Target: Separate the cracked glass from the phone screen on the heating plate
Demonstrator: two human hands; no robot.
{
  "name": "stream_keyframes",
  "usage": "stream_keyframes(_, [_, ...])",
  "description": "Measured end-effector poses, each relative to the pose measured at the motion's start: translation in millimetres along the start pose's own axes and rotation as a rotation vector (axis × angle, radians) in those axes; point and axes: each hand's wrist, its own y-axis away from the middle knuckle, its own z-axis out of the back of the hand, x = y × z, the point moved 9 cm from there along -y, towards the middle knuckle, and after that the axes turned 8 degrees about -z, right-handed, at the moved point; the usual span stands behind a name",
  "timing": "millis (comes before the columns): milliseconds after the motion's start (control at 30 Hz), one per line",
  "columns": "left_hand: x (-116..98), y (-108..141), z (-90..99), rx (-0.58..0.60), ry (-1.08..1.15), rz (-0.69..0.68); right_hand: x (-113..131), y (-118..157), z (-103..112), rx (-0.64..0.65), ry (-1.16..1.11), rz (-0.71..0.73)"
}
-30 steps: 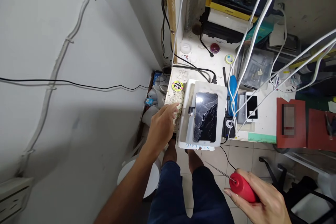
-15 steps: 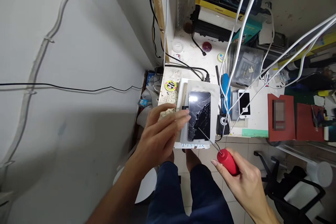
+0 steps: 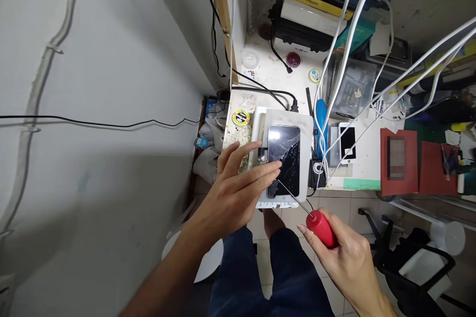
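Note:
A cracked phone screen (image 3: 291, 158) lies on a pale flat plate (image 3: 304, 151) at the near edge of the bench, its dark surface covered with fine lines and flakes. My left hand (image 3: 238, 188) reaches over it from the left, fingers stretched out, with two fingertips on or just above the glass. In my right hand (image 3: 344, 242) is a red-handled tool (image 3: 322, 228) with a thin metal rod, gripped by its thick handle. The rod slants up and left, and its tip is at the screen close to my left fingertips. Contact there cannot be made out.
White cables (image 3: 339, 59) hang down across the right side. A blue tool (image 3: 320, 126), a black box with a round white mark (image 3: 316, 172) and a white phone (image 3: 347, 142) lie right of the plate. A yellow round tin (image 3: 241, 118) sits left. Red mats (image 3: 399, 164) are farther right.
My left hand has shifted right, its fingertips now farther over the screen. The rod's tip has moved slightly left across the glass. The camera view has shifted a little.

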Motion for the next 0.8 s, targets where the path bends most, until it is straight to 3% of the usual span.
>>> stream_keyframes(800, [0.9, 1.5, -1.2, -0.051, -0.002, 0.007, 1.0, 1.1, 3.4, -0.016, -0.010, 0.047])
